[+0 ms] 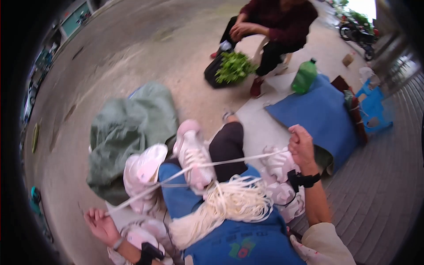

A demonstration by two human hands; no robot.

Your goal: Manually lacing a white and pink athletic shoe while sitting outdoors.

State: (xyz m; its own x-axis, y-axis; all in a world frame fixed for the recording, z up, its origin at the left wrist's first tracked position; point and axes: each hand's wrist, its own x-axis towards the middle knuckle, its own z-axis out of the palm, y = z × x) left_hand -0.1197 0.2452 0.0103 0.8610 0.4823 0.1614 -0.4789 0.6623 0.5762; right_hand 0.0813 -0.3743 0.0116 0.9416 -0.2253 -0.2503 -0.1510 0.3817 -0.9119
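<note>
A white shoelace (243,159) is stretched across my lap, threaded through a pink-and-white sneaker (194,152) that rests toe-away on my knees. My left hand (102,226), out at the lower left, is closed on one end of the lace. A thin dark sliver shows beside its fingers, too small to make out. My right hand (301,145), raised at the right, has the other end in a closed grip. A thick bundle of loose white laces (240,198) lies on my blue apron (247,238), just behind the sneaker.
More pink-and-white sneakers (143,172) sit at my left, others (282,176) at my right. Beyond are a green sack (128,128), a blue sheet (318,110), a green bottle (304,76) and a blue stool (373,108). A person (282,26) sits opposite beside leafy greens (234,67).
</note>
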